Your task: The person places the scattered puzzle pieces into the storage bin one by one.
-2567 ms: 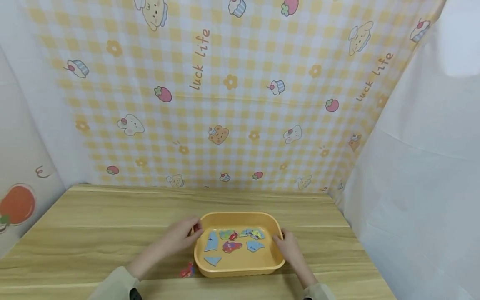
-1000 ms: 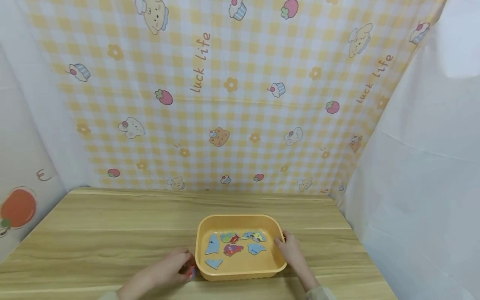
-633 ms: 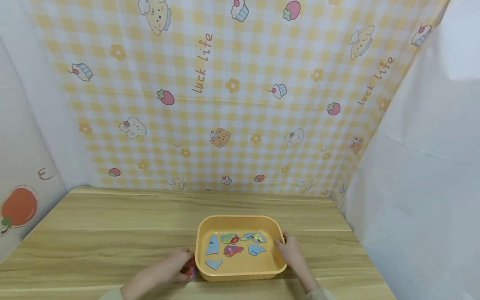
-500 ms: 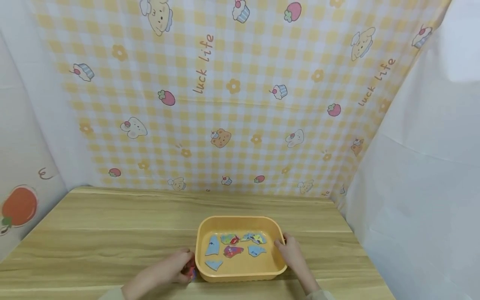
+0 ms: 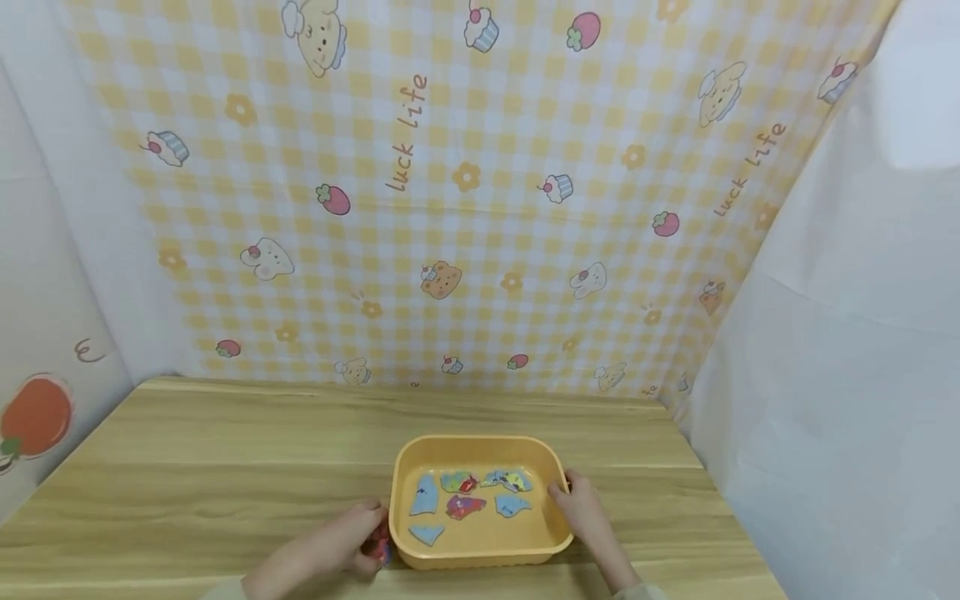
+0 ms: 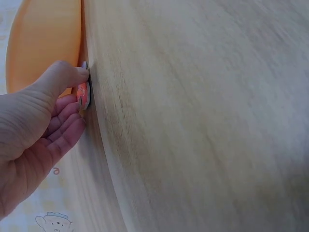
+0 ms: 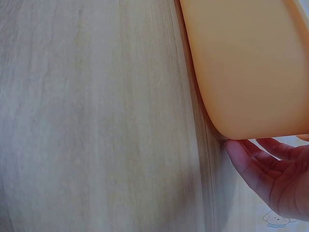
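My left hand pinches a red-and-blue puzzle piece on the table, just outside the tray's left front corner. In the left wrist view the thumb lies over this thin red piece, with the fingers curled beneath. The yellow-orange plastic tray stands between my hands. On its right side my right hand grips the rim, thumb over the edge. The right wrist view shows fingertips at the tray's outer wall. Inside the tray lie several flat irregular puzzle pieces, among them a red-purple one and a light blue one.
The wood-grain table extends around the tray on both sides. Behind it hangs a yellow checked cloth with cartoon prints. White cloth closes off the right, and a printed cloth the left.
My left hand has left the tray's left rim, come down towards me and taken hold of the red-and-blue piece on the table. My right hand stays on the tray.
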Motion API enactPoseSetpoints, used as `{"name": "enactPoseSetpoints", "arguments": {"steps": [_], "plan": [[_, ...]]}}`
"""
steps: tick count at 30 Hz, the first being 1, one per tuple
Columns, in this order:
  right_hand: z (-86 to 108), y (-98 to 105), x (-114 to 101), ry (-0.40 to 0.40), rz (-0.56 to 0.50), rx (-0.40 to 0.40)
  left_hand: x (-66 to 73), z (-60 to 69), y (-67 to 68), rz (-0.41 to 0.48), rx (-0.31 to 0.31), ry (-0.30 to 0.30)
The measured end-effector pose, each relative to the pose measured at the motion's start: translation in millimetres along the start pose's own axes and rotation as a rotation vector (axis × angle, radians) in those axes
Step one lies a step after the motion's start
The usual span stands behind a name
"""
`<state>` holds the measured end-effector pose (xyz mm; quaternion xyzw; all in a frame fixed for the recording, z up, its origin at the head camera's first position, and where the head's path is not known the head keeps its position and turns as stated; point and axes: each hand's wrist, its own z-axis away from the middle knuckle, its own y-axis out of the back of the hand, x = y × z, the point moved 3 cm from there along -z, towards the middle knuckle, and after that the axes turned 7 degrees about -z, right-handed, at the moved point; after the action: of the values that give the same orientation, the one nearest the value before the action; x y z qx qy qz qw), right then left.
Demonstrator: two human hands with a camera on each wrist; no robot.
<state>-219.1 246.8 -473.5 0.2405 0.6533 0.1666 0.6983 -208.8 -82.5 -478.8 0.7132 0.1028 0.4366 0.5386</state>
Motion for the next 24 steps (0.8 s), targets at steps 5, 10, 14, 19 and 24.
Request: {"name": "enactPoseSetpoints", "arguments": {"steps": [5, 10, 14, 19, 24], "plan": [[-0.3, -1.3, 1.2, -0.003, -0.008, 0.009, -1.1, 0.4, 0.0, 0.025, 0.007, -0.020], [0.0, -1.1, 0.4, -0.009, -0.013, 0.009, -4.3, 0.9, 1.1, 0.019, 0.044, -0.071], [0.5, -0.7, -0.7, -0.016, -0.023, -0.002, -8.3, 3.7, 2.9, 0.025, 0.054, -0.095], [0.9, -0.7, -0.7, -0.021, -0.037, -0.006, -12.0, 8.3, 9.7, 0.070, 0.035, -0.065], [0.8, -1.0, -0.2, -0.011, -0.032, -0.007, -13.8, 14.0, 19.1, 0.122, 0.026, -0.030]]}}
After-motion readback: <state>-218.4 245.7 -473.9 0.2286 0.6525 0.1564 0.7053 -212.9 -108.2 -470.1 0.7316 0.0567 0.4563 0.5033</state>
